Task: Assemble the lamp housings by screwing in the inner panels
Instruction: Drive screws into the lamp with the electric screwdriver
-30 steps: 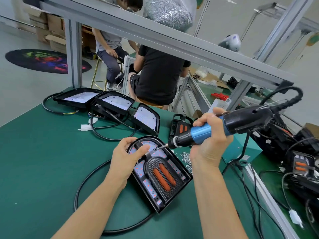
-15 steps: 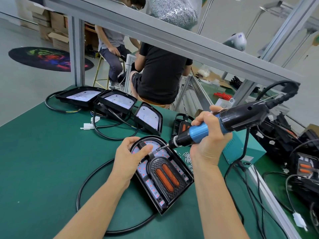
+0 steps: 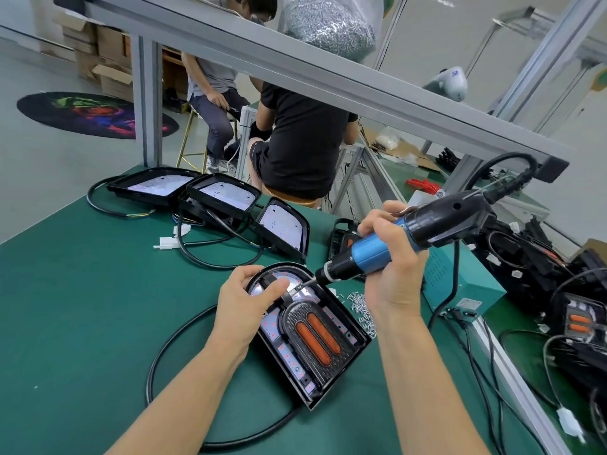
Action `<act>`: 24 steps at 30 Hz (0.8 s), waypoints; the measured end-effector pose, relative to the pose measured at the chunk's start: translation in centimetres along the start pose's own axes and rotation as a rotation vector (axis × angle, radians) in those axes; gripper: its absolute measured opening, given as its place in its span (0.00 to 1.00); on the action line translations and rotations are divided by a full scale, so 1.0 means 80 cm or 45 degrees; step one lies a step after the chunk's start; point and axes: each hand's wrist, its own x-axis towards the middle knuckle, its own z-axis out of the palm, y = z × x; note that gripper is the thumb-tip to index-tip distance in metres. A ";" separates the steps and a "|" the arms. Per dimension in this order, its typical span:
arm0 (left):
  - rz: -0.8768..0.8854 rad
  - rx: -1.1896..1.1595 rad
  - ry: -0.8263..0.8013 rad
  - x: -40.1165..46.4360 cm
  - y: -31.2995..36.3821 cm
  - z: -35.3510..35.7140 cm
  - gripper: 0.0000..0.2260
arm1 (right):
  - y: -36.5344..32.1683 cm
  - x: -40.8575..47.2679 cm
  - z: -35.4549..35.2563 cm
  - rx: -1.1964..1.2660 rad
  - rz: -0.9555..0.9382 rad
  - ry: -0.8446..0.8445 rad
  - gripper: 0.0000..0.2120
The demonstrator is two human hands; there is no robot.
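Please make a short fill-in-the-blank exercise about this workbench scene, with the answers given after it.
1. The right hand grips an electric ____.
2. The left hand rests on the lamp housing, which lies on a ____ table top.
3. The inner panel has two ____ oval strips.
4. Loose ____ lie right of the housing.

Answers: screwdriver; green; orange; screws
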 end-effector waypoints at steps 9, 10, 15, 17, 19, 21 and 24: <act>-0.030 0.010 0.006 0.001 -0.003 -0.002 0.16 | 0.000 -0.006 0.002 0.055 0.039 -0.010 0.16; -0.031 0.014 0.004 0.001 -0.003 -0.002 0.16 | 0.000 -0.007 0.002 0.057 0.030 -0.010 0.16; -0.034 0.023 0.006 0.001 -0.003 -0.001 0.16 | 0.001 -0.007 0.005 0.020 -0.011 -0.026 0.17; -0.032 0.020 0.008 0.001 -0.002 -0.001 0.16 | 0.002 -0.006 0.006 0.014 -0.013 -0.008 0.16; -0.041 0.020 0.005 0.001 -0.002 -0.001 0.16 | 0.003 -0.006 0.006 0.010 -0.018 0.014 0.15; -0.041 0.019 0.002 0.001 -0.002 0.000 0.17 | 0.003 -0.006 0.005 0.003 -0.021 0.023 0.15; -0.042 0.008 0.000 0.001 -0.003 -0.001 0.17 | 0.004 -0.007 0.005 -0.002 -0.021 0.014 0.14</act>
